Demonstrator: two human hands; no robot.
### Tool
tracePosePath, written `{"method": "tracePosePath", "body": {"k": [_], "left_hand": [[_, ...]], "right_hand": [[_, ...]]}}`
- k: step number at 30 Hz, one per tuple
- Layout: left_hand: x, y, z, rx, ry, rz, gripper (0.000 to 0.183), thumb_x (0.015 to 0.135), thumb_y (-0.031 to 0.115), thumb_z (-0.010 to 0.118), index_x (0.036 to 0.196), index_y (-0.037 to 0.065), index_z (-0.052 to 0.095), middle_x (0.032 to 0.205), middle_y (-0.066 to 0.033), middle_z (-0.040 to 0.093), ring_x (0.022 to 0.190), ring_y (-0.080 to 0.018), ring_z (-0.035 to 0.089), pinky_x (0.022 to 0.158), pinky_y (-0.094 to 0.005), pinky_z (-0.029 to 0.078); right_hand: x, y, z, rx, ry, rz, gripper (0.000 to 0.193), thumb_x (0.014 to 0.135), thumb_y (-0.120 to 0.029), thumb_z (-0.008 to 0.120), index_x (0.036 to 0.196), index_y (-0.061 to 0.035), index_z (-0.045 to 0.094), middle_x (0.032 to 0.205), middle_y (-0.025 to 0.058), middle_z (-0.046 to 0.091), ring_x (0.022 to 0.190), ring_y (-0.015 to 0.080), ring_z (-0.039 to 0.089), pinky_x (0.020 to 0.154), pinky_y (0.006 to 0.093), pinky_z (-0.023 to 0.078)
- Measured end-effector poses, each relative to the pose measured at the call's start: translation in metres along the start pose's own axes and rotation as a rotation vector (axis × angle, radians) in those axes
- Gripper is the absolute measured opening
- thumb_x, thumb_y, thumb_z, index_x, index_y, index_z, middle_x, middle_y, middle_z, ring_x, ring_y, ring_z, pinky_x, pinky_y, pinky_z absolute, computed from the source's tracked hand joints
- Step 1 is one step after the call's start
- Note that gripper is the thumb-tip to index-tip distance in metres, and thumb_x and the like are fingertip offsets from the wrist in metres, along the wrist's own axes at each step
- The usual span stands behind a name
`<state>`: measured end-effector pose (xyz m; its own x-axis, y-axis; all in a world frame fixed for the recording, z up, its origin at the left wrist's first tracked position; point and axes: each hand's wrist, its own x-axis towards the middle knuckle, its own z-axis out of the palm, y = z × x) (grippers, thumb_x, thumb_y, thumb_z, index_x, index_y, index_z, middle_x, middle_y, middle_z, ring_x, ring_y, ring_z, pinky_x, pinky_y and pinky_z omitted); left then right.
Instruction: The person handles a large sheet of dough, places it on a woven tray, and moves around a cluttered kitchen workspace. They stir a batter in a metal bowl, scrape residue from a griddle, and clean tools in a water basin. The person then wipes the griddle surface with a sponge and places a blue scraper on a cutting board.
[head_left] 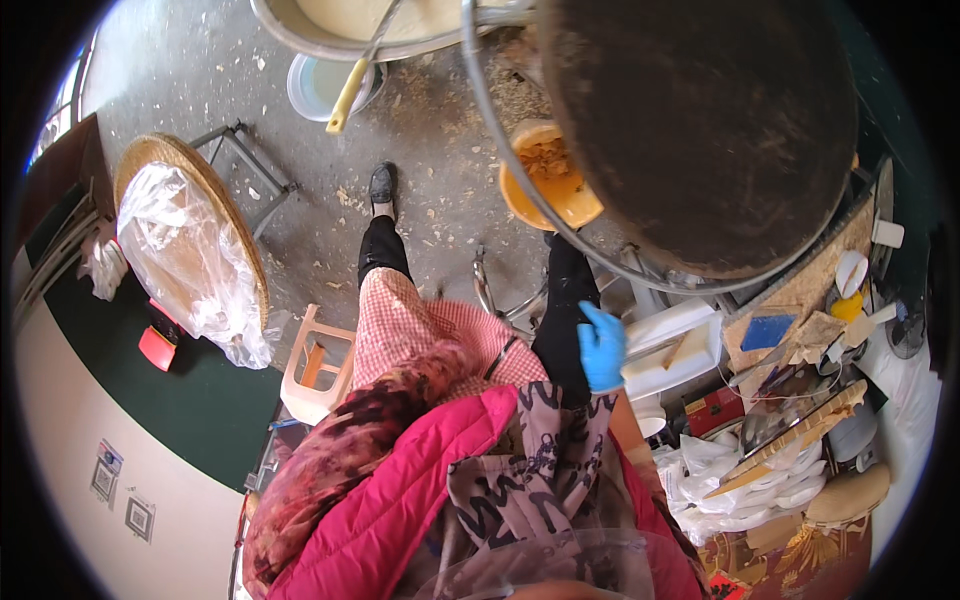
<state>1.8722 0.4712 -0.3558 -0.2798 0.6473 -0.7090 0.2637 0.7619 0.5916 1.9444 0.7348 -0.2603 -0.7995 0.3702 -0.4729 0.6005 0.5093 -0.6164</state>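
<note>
My right hand, in a blue glove, hangs beside my right thigh with its fingers loosely stretched and nothing visible in it. Nearest to it is a white tray holding a long wooden piece. My left hand does not show; its dark red patterned sleeve leads toward a pink checked cloth over my lap. Ahead on the right lies a large round dark griddle plate with a metal ring around it. A yellow-handled utensil leans in a basin of cream-coloured batter.
An orange bucket with brownish scraps stands partly under the ring. A clear plastic tub sits below the basin. On the left are a round woven tray with plastic sheeting and a pink stool. White plastic bags crowd the right.
</note>
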Motion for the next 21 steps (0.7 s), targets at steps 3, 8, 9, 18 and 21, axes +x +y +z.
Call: {"method": "tracePosePath", "body": {"k": [3,8,9,18,21], "left_hand": [[-0.033,-0.005,0.008,-0.133,-0.082,-0.020,0.025,0.081,0.018,0.052,0.103,0.007,0.056,0.098,-0.0125,0.059,0.092,-0.0281,0.056,0.075,-0.0428,0.047],[-0.076,-0.039,0.013,-0.239,-0.166,-0.049,0.023,0.081,0.019,0.052,0.099,0.007,0.057,0.094,-0.0131,0.060,0.088,-0.0284,0.057,0.072,-0.0423,0.047],[-0.085,-0.049,0.013,-0.248,-0.177,-0.058,0.022,0.081,0.019,0.052,0.098,0.007,0.057,0.093,-0.0132,0.060,0.087,-0.0285,0.057,0.072,-0.0423,0.047],[-0.146,-0.104,0.029,-0.331,-0.297,-0.173,0.019,0.081,0.021,0.052,0.091,0.006,0.060,0.085,-0.0143,0.060,0.079,-0.0291,0.059,0.067,-0.0414,0.048],[-0.142,-0.108,0.031,-0.345,-0.314,-0.165,0.019,0.081,0.021,0.052,0.088,0.006,0.060,0.083,-0.0146,0.061,0.076,-0.0293,0.059,0.066,-0.0411,0.048]], "right_hand": [[0.021,-0.031,0.085,0.004,-0.323,0.027,0.037,0.077,-0.019,0.059,0.113,-0.0108,0.059,0.105,0.0145,0.060,0.095,0.0315,0.057,0.084,0.0381,0.045],[0.018,-0.014,0.227,-0.291,-1.037,0.226,0.046,0.075,-0.027,0.063,0.116,-0.0096,0.054,0.109,0.0189,0.058,0.099,0.0362,0.055,0.084,0.0415,0.046],[0.005,-0.005,0.248,-0.379,-1.098,0.216,0.047,0.072,-0.031,0.064,0.113,-0.0090,0.056,0.111,0.0188,0.057,0.101,0.0362,0.055,0.084,0.0433,0.046],[-0.081,0.023,0.338,-0.243,-1.352,0.742,0.046,0.077,-0.040,0.055,0.110,-0.0081,0.060,0.116,0.0184,0.056,0.106,0.0326,0.055,0.089,0.0417,0.044],[-0.063,0.012,0.322,-0.125,-1.193,0.911,0.042,0.078,-0.037,0.053,0.107,-0.0074,0.062,0.114,0.0189,0.056,0.104,0.0319,0.056,0.088,0.0407,0.045]]}}
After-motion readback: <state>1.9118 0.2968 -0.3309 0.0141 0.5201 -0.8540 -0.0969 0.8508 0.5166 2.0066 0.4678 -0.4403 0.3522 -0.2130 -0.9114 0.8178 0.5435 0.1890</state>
